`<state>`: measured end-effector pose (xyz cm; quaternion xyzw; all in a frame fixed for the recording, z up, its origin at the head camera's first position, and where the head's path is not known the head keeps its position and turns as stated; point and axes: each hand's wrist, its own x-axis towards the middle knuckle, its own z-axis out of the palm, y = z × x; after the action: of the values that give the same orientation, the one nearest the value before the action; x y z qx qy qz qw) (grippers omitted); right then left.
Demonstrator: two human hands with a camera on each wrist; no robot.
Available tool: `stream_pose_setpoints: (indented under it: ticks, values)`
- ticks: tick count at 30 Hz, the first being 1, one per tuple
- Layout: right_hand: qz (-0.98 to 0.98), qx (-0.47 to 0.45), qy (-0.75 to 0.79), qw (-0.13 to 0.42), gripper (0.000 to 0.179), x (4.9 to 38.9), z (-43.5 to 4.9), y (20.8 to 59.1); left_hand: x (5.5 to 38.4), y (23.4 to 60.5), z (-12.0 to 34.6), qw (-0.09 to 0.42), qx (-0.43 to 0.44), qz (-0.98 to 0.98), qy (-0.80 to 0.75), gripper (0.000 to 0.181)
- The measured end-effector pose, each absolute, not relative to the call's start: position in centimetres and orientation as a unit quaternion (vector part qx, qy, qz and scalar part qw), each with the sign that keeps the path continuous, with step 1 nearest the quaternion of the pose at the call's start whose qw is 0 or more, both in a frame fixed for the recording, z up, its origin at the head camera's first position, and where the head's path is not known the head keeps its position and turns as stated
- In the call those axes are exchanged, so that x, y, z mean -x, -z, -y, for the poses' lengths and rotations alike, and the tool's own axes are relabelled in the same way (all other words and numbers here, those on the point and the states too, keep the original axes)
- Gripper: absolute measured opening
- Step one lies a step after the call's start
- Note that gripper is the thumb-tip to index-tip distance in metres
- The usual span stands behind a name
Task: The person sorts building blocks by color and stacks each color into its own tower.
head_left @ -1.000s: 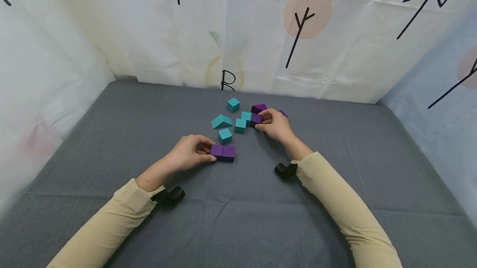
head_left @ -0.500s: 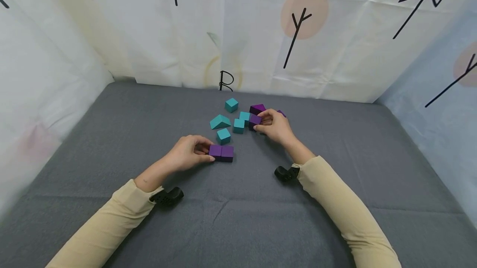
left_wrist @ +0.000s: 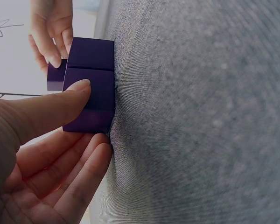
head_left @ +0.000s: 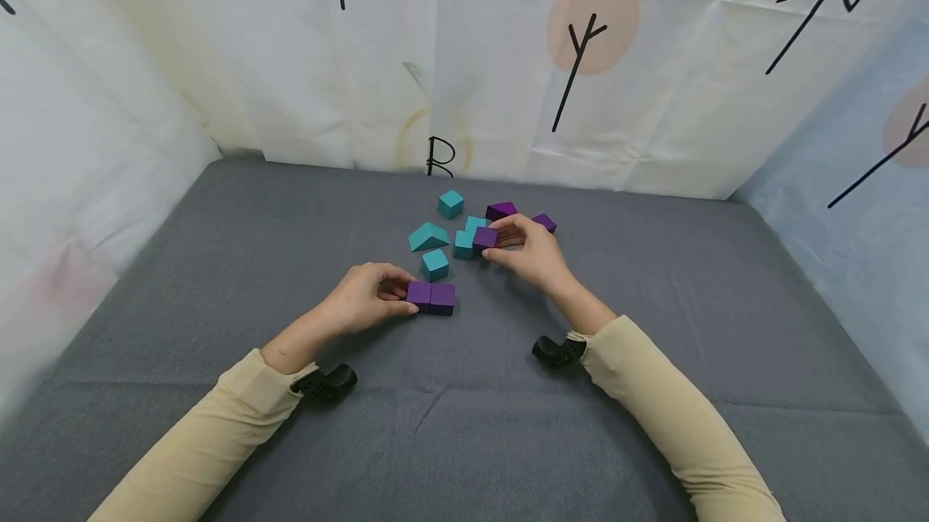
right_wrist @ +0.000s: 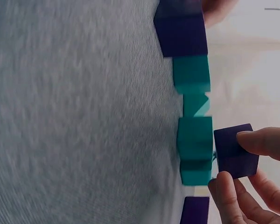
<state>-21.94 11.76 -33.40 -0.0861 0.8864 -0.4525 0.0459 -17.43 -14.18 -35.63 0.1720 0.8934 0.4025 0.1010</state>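
Since half a second ago, the right hand [head_left: 533, 252] has slid a bit left with its purple block [head_left: 485, 238], while the left hand [head_left: 363, 294] has basically stayed put.

Nearest stuff first: tan sleeves [head_left: 167, 449] with a black gadget [head_left: 327, 383] at each cuff, over a gray cloth [head_left: 450, 441] that's got a few creases and covers the whole work surface. Left hand is pinching the left block [head_left: 418, 296] of a purple pair sitting on the cloth, thumb on its front; the right block [head_left: 443, 298] is snug against it. Just behind sits a teal cube [head_left: 435, 265], with a teal triangle [head_left: 428, 237] further back.

Right hand's got its block pinched between thumb and fingers, and the right wrist view shows it up off the cloth, close to two teal blocks [head_left: 463, 244]. Behind that hand are a purple triangle [head_left: 501, 210] and another purple piece [head_left: 544, 223], plus a teal cube further left [head_left: 451, 204].

Way back, a pale curtain [head_left: 501, 86] with tree doodles closes things in, bluish on the right.
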Motion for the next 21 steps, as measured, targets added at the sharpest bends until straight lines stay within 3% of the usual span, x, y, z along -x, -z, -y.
stream_pose_setpoints:
  ticks: [21]
  values:
    - [-0.862,0.175,0.472,0.055,0.037,20.2,-9.8,33.2,17.5,35.6,14.2,0.100,-0.171,-0.894,-0.402,0.034]
